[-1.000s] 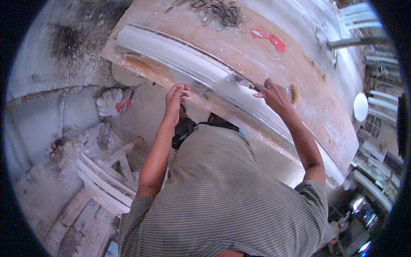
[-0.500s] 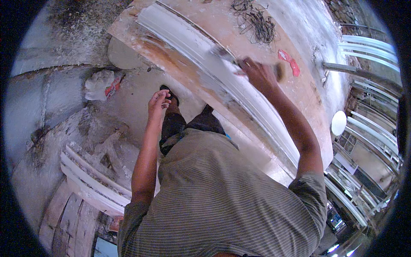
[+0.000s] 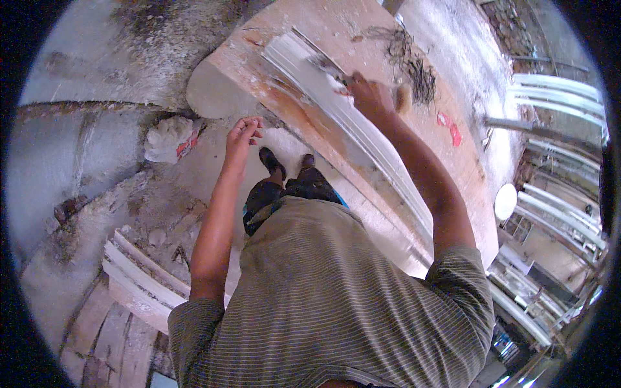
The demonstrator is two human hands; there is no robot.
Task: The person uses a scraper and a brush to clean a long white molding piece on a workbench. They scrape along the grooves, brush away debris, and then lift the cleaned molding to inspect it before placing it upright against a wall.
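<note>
A long white ridged strip [image 3: 346, 123], slanting far-left to near-right, is being closely flanked by the nearer right hand [image 3: 373, 97], clasping a grey-ended tool [image 3: 323, 63]; left hand [image 3: 244, 131] apart, loosely curled.

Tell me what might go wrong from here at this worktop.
The long, white, ribbed strip could shift under the right hand, since the left hand hangs clear of it, not bracing it.

The tangle of thin black wire lies loose on the same pinkish-brown board, so it might snag the tan, brush-like tool end sticking out beside the right hand.
</note>
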